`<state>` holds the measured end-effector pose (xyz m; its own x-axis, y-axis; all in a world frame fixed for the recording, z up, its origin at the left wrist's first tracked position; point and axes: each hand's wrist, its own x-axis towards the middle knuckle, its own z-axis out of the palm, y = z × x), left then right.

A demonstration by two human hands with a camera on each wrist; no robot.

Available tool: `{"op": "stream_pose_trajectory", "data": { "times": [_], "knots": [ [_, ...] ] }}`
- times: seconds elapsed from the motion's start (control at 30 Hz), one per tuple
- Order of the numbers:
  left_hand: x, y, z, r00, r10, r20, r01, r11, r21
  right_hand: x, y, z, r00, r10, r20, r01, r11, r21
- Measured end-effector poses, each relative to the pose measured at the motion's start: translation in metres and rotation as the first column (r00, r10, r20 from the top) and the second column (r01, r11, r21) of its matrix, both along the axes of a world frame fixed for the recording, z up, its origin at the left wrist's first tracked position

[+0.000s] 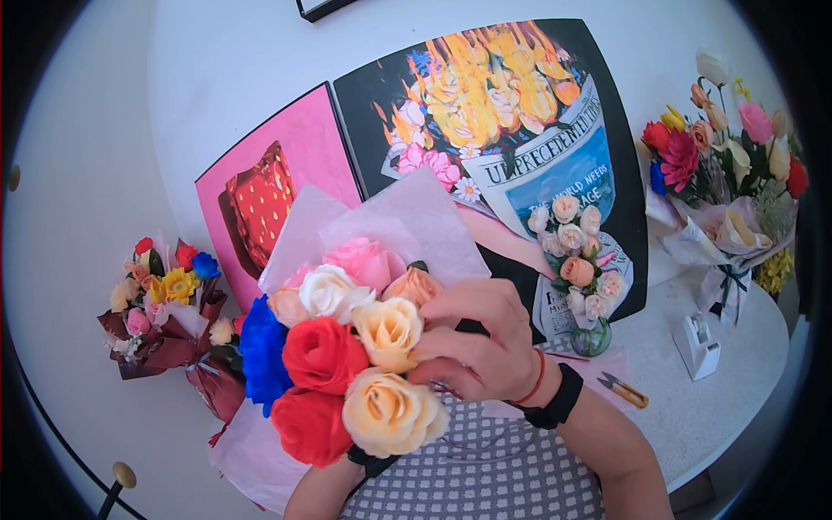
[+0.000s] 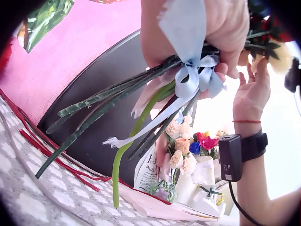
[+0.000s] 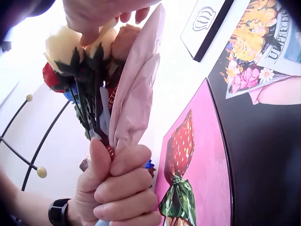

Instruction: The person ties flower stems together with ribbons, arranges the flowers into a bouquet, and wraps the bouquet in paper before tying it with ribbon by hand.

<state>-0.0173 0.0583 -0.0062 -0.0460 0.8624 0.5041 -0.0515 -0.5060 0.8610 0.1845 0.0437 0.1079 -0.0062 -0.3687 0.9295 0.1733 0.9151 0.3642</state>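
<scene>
Red, cream, peach, pink, white and blue blooms: one bouquet point(image 1: 325, 355), held up off the table at the near centre, over grey patterned cloth point(image 1: 511, 477). Blue flower point(image 1: 264, 355) on its left, cream roses point(image 1: 394, 412) on the right, two red roses between them. Light pink wrapping paper point(image 1: 416, 217) stands up behind the blooms on the far side.

Left hand point(image 3: 123, 186): fingers curled firmly round the bouquet at the stems, paper included. Pale blue ribbon point(image 2: 189, 80) is tied in a bow there, tails hanging. Below it, stems point(image 2: 136, 125) stick out at mixed lengths, one bright green, the rest darker.

Right hand point(image 1: 485, 338): fingers loosely bent and apart, fingertips touching the cream roses at the bouquet's right side. Red cord and black band on that wrist.

Table point(image 1: 685, 425) on the right: orange-handled snips point(image 1: 626, 390) nearest, white tape dispenser point(image 1: 697, 347) to their right and farther, glass vase point(image 1: 591, 336) of peach and cream flowers left of the dispenser. Second wrapped bunch point(image 1: 724, 165) at far right, third, in dark red wrap point(image 1: 178, 334), at left.

Far side: pink painting point(image 1: 308, 134) left, larger black-ground painting point(image 1: 368, 130) right, edges adjoining.
</scene>
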Motion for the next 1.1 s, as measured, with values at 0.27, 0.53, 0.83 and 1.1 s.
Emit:
{"op": "stream_pose_trajectory", "data": {
  "times": [0.27,0.53,0.83,1.1],
  "knots": [
    [-0.027,0.015,-0.001,0.801,-0.570,0.181,0.573,0.818,0.040,0.003,0.004,0.003,0.997,-0.062,0.047,0.062,0.998,-0.009],
    [-0.031,0.028,0.033,0.777,-0.618,0.118,0.611,0.786,0.093,0.013,0.012,0.012,0.997,-0.071,0.034,0.072,0.997,-0.040],
    [-0.022,0.035,0.025,0.708,-0.647,0.282,0.666,0.745,0.037,0.014,0.016,0.013,0.981,-0.173,0.092,0.175,0.985,-0.009],
    [-0.036,0.030,0.012,0.663,-0.608,0.437,0.694,0.718,-0.055,0.008,0.005,0.009,0.985,-0.138,0.103,0.136,0.990,0.030]
  ]
}}
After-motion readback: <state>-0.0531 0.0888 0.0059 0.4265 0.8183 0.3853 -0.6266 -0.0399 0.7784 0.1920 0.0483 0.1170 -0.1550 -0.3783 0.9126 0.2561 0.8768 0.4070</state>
